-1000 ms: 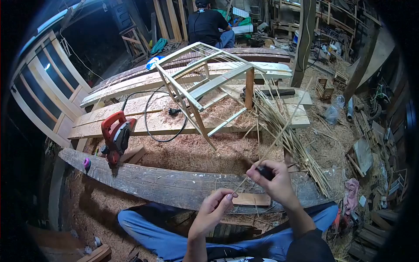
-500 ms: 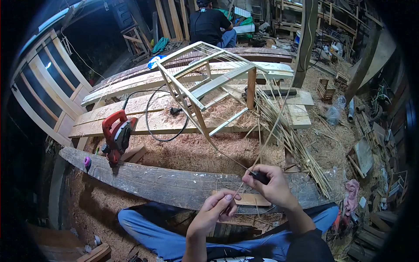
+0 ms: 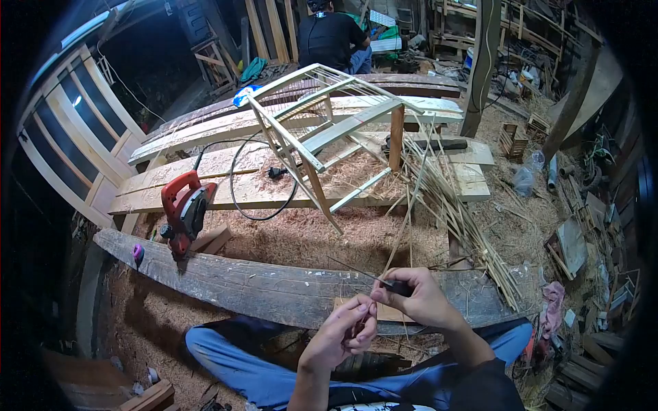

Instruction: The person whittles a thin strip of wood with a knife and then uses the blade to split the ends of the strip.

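Both hands are closed, and they meet just above the person's knees. The left hand (image 3: 339, 337) has its fingertips (image 3: 367, 314) pinched together on the lower end of a thin strip (image 3: 406, 222) (cane or bamboo, I cannot tell which). The right hand (image 3: 419, 301) is wrapped tight around the dark handle of a knife (image 3: 392, 288). Its narrow blade comes out of the fingers toward the upper left, away from the body.

From the pinch, the thin strip runs forward and a little to the right. Its long axis points away from the person, and its free end is far beyond the fingers, over a pile of strips (image 3: 466, 219). The left hand is the nearer one to the lower end. The right hand sits just beyond it, and there the blade crosses the strip at an angle, very near the left fingertips.

Just beyond the fingers lies a rough plank (image 3: 240, 281). Farther off a wooden chair frame (image 3: 322, 130) lies tipped on boards, and a red power planer (image 3: 184, 212) stands well to the left of the left hand. Another person (image 3: 329, 38) sits far behind.
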Motion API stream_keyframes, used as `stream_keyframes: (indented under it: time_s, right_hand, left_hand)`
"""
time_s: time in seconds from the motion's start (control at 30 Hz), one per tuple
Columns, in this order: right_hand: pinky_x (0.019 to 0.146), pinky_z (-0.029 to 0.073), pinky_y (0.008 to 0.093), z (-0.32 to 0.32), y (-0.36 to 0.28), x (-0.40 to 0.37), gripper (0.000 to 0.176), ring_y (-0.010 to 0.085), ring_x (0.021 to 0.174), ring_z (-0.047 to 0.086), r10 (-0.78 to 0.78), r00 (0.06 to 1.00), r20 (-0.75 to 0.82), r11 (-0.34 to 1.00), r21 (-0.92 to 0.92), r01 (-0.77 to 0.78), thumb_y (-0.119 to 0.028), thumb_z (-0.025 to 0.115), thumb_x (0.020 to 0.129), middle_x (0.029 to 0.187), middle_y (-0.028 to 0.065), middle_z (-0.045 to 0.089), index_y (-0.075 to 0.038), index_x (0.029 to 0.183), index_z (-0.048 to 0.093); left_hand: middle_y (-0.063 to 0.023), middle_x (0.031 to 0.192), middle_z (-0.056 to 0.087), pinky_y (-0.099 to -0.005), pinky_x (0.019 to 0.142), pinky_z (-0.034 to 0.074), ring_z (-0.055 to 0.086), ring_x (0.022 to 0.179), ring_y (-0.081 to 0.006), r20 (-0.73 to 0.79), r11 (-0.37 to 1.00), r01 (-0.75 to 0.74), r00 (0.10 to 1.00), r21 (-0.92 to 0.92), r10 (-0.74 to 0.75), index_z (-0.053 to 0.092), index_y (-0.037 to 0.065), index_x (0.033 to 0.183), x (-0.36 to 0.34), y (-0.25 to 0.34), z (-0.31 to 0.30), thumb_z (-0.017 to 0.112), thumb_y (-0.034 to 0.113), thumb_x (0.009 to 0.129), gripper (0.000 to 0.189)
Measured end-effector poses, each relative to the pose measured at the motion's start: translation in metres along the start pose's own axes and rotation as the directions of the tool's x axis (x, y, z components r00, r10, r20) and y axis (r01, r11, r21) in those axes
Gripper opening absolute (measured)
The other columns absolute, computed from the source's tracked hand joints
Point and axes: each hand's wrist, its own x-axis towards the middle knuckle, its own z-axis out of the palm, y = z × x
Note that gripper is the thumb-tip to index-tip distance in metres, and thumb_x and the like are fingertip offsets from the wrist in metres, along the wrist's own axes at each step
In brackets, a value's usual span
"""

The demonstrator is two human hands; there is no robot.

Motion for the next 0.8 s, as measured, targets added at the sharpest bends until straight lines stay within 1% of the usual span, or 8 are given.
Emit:
stream_keyframes:
  time_s: [0.07,0.2,0.33,0.4,0.47,0.63,0.73,0.8]
  right_hand:
    - [0.062,0.043,0.0217,0.0,0.002,0.001,0.022,0.0014,0.073,0.05,-0.03,1.0,-0.004,0.999,-0.028,0.03,-0.016,0.079,0.092,0.078,-0.0039,0.065,0.002,0.101,0.072]
    - [0.061,0.042,0.0221,0.003,-0.007,-0.002,0.024,0.0015,0.072,0.05,-0.019,1.0,0.009,1.0,-0.011,0.019,-0.018,0.079,0.091,0.077,-0.0041,0.063,0.003,0.1,0.07]
    - [0.061,0.042,0.0222,0.001,-0.009,-0.002,0.026,0.0015,0.073,0.05,-0.002,0.999,0.034,0.999,-0.033,0.003,-0.018,0.08,0.091,0.078,-0.0035,0.064,0.004,0.1,0.07]
    - [0.063,0.044,0.0225,-0.001,-0.009,-0.002,0.028,0.0018,0.074,0.052,0.017,0.999,0.037,0.991,-0.133,-0.012,-0.019,0.08,0.091,0.079,-0.0026,0.065,0.004,0.102,0.07]
    - [0.063,0.044,0.0225,0.0,-0.006,-0.003,0.029,0.0022,0.074,0.052,-0.013,1.0,0.025,0.992,-0.123,0.016,-0.02,0.08,0.091,0.078,-0.0023,0.065,0.004,0.104,0.07]
    - [0.066,0.048,0.0236,-0.003,-0.002,-0.002,0.034,0.0039,0.073,0.058,-0.077,0.997,0.01,0.97,-0.229,0.077,-0.023,0.081,0.089,0.079,0.0036,0.07,0.003,0.108,0.071]
    - [0.068,0.053,0.0268,-0.001,-0.009,-0.003,0.034,0.0108,0.074,0.068,-0.171,0.985,-0.014,0.908,-0.389,0.152,-0.023,0.082,0.087,0.085,0.0105,0.074,0.001,0.108,0.072]
    - [0.07,0.056,0.0316,-0.001,-0.011,-0.002,0.035,0.0214,0.081,0.074,-0.277,0.96,0.038,0.829,-0.497,0.259,-0.026,0.082,0.085,0.094,0.0136,0.075,-0.003,0.11,0.073]
  left_hand:
    - [-0.001,0.065,0.044,-0.0204,0.039,0.024,0.03,0.044,-0.0041,0.01,0.993,0.021,1.0,-0.116,-0.02,0.048,0.007,0.114,0.0,-0.001,0.002,0.039,0.027,0.111,0.023]
    - [-0.0022,0.067,0.047,-0.02,0.038,0.023,0.028,0.043,-0.0032,0.011,0.997,0.03,1.0,-0.072,-0.029,0.047,0.007,0.117,0.001,0.0,0.003,0.038,0.026,0.111,0.022]
    - [-0.0024,0.072,0.049,-0.0198,0.038,0.023,0.028,0.043,-0.0032,0.006,0.99,0.019,1.0,-0.14,-0.018,0.048,0.006,0.12,0.001,-0.002,0.0,0.043,0.021,0.11,0.019]
    - [-0.0024,0.073,0.05,-0.0198,0.039,0.023,0.029,0.044,-0.0032,-0.007,0.989,0.012,1.0,-0.15,-0.014,0.048,0.006,0.122,0.001,-0.003,0.0,0.045,0.019,0.11,0.018]
    - [-0.0015,0.074,0.051,-0.0189,0.044,0.025,0.03,0.048,-0.0027,0.004,0.989,-0.001,1.0,-0.146,0.002,0.051,0.008,0.112,0.001,-0.003,0.0,0.051,0.021,0.109,0.014]
    - [0.0013,0.073,0.048,-0.0185,0.046,0.024,0.032,0.053,-0.002,-0.065,0.995,-0.059,0.996,-0.086,0.054,0.053,0.008,0.111,0.001,-0.005,0.005,0.052,0.022,0.108,0.015]
    - [0.0027,0.074,0.048,-0.0186,0.048,0.023,0.033,0.056,-0.0017,-0.129,0.997,-0.068,0.99,-0.048,0.061,0.054,0.009,0.112,0.0,-0.005,0.008,0.053,0.022,0.108,0.014]
    - [0.0031,0.074,0.048,-0.0187,0.048,0.023,0.033,0.056,-0.0017,-0.166,0.997,-0.074,0.984,-0.024,0.069,0.055,0.009,0.112,0.0,-0.005,0.006,0.053,0.022,0.108,0.013]
